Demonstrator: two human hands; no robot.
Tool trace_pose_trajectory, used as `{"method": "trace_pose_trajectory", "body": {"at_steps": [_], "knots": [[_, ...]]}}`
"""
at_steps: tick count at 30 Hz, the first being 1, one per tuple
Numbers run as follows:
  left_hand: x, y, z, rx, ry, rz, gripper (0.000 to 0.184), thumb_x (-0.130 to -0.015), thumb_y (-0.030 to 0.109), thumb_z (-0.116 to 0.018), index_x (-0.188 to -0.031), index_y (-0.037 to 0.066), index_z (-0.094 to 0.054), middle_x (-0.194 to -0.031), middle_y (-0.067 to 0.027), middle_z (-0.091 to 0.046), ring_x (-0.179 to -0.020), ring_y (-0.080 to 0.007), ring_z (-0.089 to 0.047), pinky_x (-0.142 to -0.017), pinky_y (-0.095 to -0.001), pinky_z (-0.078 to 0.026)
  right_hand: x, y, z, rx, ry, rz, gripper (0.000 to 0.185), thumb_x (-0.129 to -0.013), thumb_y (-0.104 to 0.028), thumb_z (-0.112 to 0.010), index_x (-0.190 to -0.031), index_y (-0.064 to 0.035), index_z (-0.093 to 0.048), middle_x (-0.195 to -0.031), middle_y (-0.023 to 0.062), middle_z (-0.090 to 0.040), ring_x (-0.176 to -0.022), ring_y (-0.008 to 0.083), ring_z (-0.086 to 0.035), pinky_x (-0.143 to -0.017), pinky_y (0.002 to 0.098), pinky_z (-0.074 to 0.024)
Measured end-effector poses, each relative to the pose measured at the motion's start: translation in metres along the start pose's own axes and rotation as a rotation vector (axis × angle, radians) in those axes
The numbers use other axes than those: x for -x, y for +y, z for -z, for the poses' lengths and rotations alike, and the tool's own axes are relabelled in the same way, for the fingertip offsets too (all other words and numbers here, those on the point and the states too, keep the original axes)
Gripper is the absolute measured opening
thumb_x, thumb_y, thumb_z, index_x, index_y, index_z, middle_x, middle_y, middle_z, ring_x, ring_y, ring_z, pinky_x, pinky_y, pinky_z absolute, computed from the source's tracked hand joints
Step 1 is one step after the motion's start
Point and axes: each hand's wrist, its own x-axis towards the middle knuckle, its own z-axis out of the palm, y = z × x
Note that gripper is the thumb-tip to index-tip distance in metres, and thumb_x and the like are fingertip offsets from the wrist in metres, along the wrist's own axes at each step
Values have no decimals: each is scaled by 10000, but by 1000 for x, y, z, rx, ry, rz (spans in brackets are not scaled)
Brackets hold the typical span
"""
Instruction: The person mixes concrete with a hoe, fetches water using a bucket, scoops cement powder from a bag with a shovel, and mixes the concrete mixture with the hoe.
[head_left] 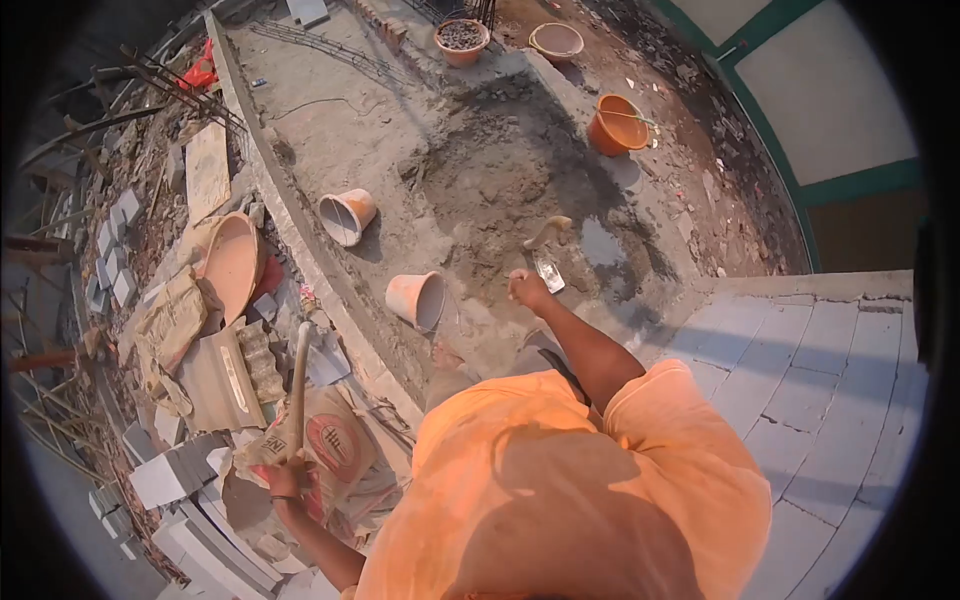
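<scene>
My left hand (287, 477) is wrapped round a pale wooden handle (301, 385), which stands up from the fist over cement bags (340, 445) at the lower left. Bent forward from the orange shirt, my right arm ends in my right hand (527, 288), its fingers curled. Whether it holds anything cannot be made out. Close beside it, over the wet grey mortar (490, 190), are a shiny metal piece (549, 276) and a curved tan piece (548, 231); how they join is unclear.
Two pale buckets (405, 298) (355, 208) lie tipped on the floor. Further off are an orange bucket (612, 128), a bucket of gravel (461, 50) and a basin (556, 42). A low concrete ledge (310, 240) runs along the left; a block wall (800, 390) is at right.
</scene>
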Motion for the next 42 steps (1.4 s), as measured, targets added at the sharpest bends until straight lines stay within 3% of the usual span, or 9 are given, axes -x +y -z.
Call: {"method": "trace_pose_trajectory", "body": {"at_steps": [2,8,14,16,19,29,34,37,42], "knots": [[-22,54,-4,-399,116,-105,279,-816,165,-684,-974,-53,-611,-724,-120,-626,-542,-177,-612,-446,-323,-473,-45,130,101,261,536,31,155,-793,-121,-564,-665,-37,-592,-670,48,-603,-586,168,-609,-491,299,-464],[-56,150,-73,-1221,638,-740,272,-800,117,-625,-1039,-13,-619,-970,-204,-680,-829,-359,-668,-705,-424,-522,124,221,233,-596,804,-295,210,-867,-141,-503,-1037,-44,-580,-808,85,-616,-618,199,-619,-510,322,-509],[-41,174,-169,-1299,981,-370,419,-836,220,-580,-1222,67,-525,-1272,-219,-518,-1160,-391,-514,-918,-523,-440,207,352,204,-918,694,-264,66,-852,-102,-540,-822,-54,-575,-743,79,-600,-624,173,-608,-493,316,-491],[-60,145,-200,-1426,1279,-460,504,-824,239,-604,-1287,83,-479,-1392,-207,-403,-1273,-392,-408,-974,-547,-389,202,447,186,-268,549,-101,92,-858,-76,-558,-775,-43,-580,-727,111,-601,-591,222,-614,-476,360,-503],[-70,106,-316,-1334,1001,-474,608,-773,242,-637,-1332,104,-442,-1458,-200,-279,-1348,-408,-272,-1036,-554,-319,207,406,222,-1049,600,-717,128,-837,-98,-589,-919,-1,-597,-773,137,-624,-668,301,-653,-562,390,-559],[22,65,-763,-1192,-74,-1174,610,-706,216,-761,-1238,8,-546,-1500,-296,-163,-1391,-447,-171,-1141,-460,-206,25,313,529,-1042,737,-119,233,-887,-109,-463,-1089,-15,-530,-875,139,-623,-671,247,-644,-518,333,-533],[20,153,-967,-1178,-60,-908,590,-765,224,-739,-1276,17,-528,-1511,-265,-172,-1397,-395,-200,-1136,-408,-238,-72,176,685,-959,658,-124,333,-886,-105,-468,-1194,16,-508,-908,136,-630,-696,215,-648,-581,307,-547],[11,189,-1101,-834,-163,-785,505,-821,142,-682,-1266,-28,-517,-1013,-215,-668,-920,-255,-668,-785,-395,-531,-138,154,765,-910,700,-109,322,-898,-107,-481,-1192,20,-515,-942,132,-634,-740,209,-650,-618,312,-556],[46,209,-1277,-491,-268,-477,364,-819,196,-695,-1098,-20,-608,-959,-112,-667,-881,-186,-618,-808,-336,-480,-214,110,859,-609,440,-440,302,-923,-135,-483,-1177,22,-524,-947,134,-633,-744,224,-650,-621,323,-559]]}}
